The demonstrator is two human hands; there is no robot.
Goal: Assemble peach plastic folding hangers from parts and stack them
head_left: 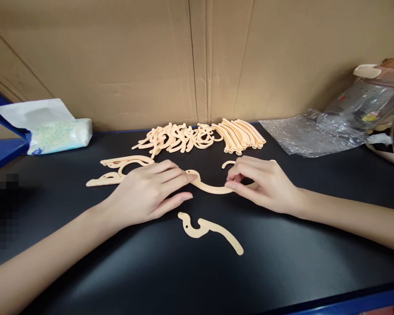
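Note:
On the black table top (282, 262) both hands rest on one curved cream plastic piece (210, 188). My left hand (151, 192) lies flat, fingers stretched, its fingertips pressing the piece's left hooked end. My right hand (262, 183) pinches the piece's right part between thumb and fingers. A loose piece of the same kind (210, 229) lies just in front of my hands. Two or three more pieces (118, 168) lie under and left of my left hand.
A pile of several cream pieces (200, 135) lies at the back by a cardboard wall (134, 65). A tissue pack (57, 131) sits far left beside a blue frame (3, 148). Crumpled clear plastic (315, 135) and a bottle (374, 96) lie at the right.

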